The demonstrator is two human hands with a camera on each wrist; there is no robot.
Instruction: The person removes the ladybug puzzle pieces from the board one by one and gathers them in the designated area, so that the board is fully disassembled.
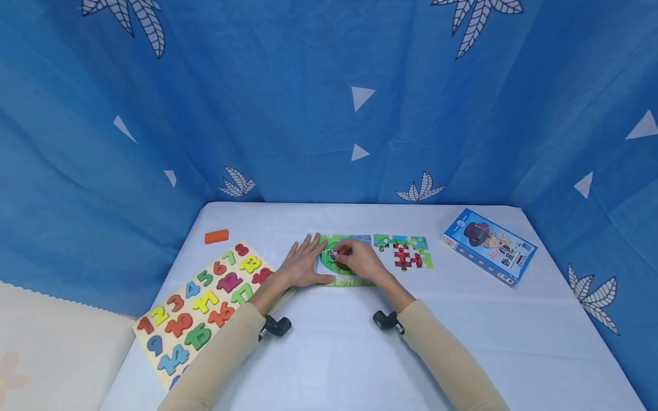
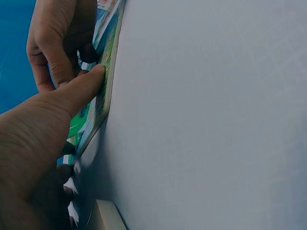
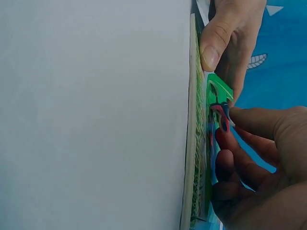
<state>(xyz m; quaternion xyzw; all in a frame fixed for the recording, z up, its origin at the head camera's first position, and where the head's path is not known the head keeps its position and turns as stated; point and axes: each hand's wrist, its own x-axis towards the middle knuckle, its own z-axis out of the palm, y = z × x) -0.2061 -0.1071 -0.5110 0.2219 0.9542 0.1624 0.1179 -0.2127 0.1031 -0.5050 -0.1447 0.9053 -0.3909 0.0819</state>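
Note:
A jigsaw puzzle board [image 1: 352,282] with a green picture and a grass border lies on the table before me. My left hand [image 1: 302,266] rests on its left side, fingers spread and straight, the thumb pressing the near edge. Over the board's picture, my right hand [image 1: 362,260] pinches a small puzzle piece [image 3: 221,115] between thumb and finger. In the right wrist view that piece shows red and dark parts and is tilted against the board. Right of the board lie several loose puzzle pieces [image 1: 402,260], red ladybird parts and green ones; some are joined or touching.
At the left, partly under my left forearm, lies a wooden number board [image 1: 167,294] with coloured numerals. An orange block [image 1: 216,236] sits behind it. A blue box [image 1: 490,246] lies at the right of the white table [image 1: 339,354]. Blue curtain [image 1: 308,114] hangs behind.

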